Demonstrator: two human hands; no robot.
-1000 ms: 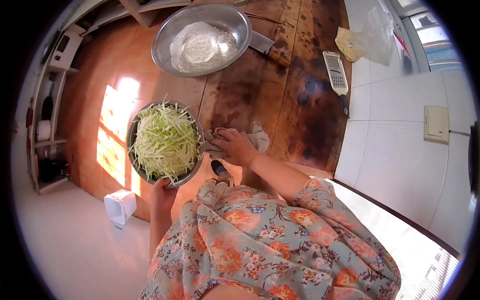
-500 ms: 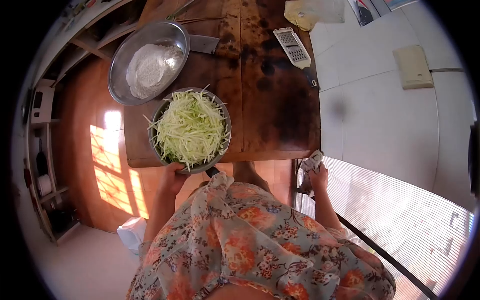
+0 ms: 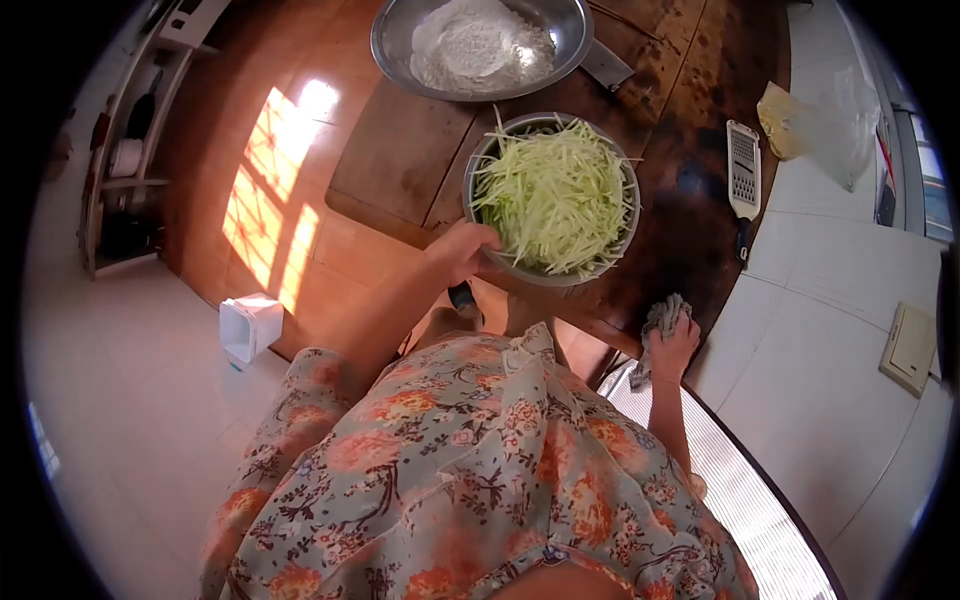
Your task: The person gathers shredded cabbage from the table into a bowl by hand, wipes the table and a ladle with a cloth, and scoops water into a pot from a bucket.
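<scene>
Head view: the left hand [image 3: 466,250] is gripping the near-left rim of a bowl [image 3: 633,215] over the table [image 3: 390,160]'s near edge; whether it is resting there is unclear. The right hand [image 3: 675,350] is clutching a crumpled cloth [image 3: 664,316] by the near-right corner. That one-sided grip is probably risking a tilt, spilling heaped vegetable shreds [image 3: 555,195]. The round bowl is facing upward, having no long axis.

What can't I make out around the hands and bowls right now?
All in the head view:
Left hand: some fingers, hidden by the bowl.
Bowl's inside bottom: covered by pale green shreds.
Right hand: its palm, turned away beside the cloth.
Metal basin: far rim, cut off by the top edge.
Shelf things: too dark and small to name.
</scene>
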